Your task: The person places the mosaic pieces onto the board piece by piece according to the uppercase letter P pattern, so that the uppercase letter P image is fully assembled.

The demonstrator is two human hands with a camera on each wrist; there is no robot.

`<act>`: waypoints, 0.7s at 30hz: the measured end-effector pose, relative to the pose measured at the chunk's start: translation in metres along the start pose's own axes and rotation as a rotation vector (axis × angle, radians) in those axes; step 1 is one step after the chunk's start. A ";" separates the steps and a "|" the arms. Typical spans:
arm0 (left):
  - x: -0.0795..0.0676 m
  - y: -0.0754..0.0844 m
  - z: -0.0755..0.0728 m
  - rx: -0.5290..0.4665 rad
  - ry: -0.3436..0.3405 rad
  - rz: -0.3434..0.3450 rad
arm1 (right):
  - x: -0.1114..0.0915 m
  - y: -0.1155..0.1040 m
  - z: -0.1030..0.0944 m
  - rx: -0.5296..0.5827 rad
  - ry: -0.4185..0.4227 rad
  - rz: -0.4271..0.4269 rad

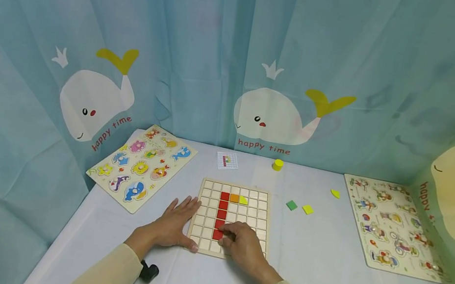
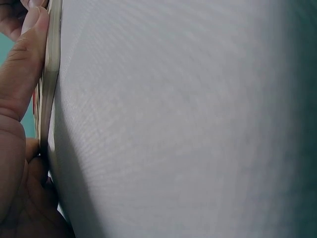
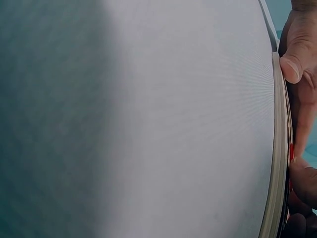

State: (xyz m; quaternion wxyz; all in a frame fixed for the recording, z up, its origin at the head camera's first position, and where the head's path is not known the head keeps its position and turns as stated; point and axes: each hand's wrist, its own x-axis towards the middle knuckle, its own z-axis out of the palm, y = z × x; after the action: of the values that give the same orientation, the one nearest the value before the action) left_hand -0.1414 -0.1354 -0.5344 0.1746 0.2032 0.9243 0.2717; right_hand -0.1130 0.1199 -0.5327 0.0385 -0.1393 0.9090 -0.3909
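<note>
A wooden grid board (image 1: 239, 251) lies flat before me. On it runs a column of red square tiles (image 1: 223, 205), with an orange square tile (image 1: 234, 198) and a yellow quarter-round tile (image 1: 243, 200) to the right of its top. My left hand (image 1: 173, 225) rests along the board's left edge, fingers spread, the thumb (image 2: 30, 64) lying on the near left corner. Over the lower end of the column, my right hand (image 1: 244, 246) bends its forefinger and thumb around the lowest red square tile (image 1: 217, 235), which lies at its cell. The right hand's other fingers are partly hidden.
Right of the board lie a green square tile (image 1: 291, 205), a yellow square tile (image 1: 308, 209) and a yellow quarter-round piece (image 1: 335, 193). Behind are a pattern card (image 1: 227, 161) and a yellow cylinder (image 1: 278, 165). Picture puzzle boards (image 1: 140, 168) (image 1: 394, 228) flank the table.
</note>
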 end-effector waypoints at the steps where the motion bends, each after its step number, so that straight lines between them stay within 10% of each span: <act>1: 0.000 0.000 0.000 -0.001 0.002 0.000 | 0.000 0.000 0.000 0.005 0.003 0.001; 21: 0.002 -0.002 0.003 0.006 0.010 -0.010 | 0.009 0.011 -0.022 0.194 0.079 0.088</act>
State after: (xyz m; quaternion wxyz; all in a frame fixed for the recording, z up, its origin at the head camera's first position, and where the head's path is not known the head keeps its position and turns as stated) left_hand -0.1428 -0.1345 -0.5380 0.1709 0.1976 0.9271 0.2688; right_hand -0.1284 0.1398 -0.5249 0.0331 -0.0796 0.8730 -0.4801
